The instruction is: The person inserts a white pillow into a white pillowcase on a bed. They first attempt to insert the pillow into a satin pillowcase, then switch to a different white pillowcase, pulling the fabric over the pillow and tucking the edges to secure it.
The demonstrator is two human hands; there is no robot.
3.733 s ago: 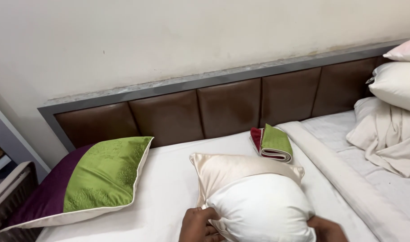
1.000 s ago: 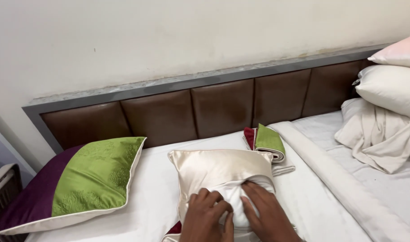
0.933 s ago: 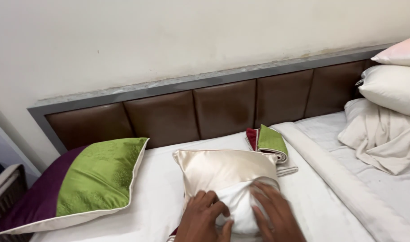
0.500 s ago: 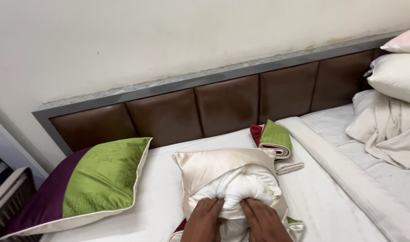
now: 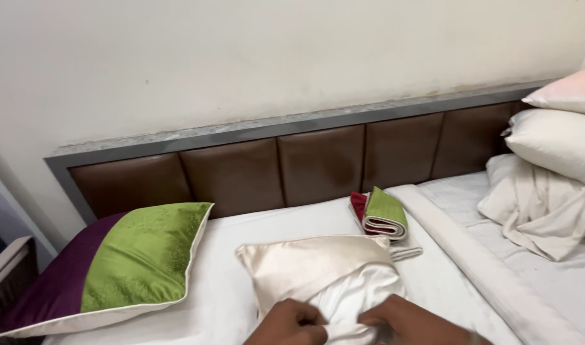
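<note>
Head view shows both hands' fingers (image 5: 305, 319) pinching the white pillow (image 5: 353, 300) at the bed's (image 5: 241, 233) near edge; it is mostly inside the cream satin cover (image 5: 305, 265), though the open end looks unfinished.

Both hands, left hand (image 5: 291, 323) and right hand (image 5: 410, 324), grip the white pillow (image 5: 350, 297) inside its cream cover (image 5: 299, 268).
</note>
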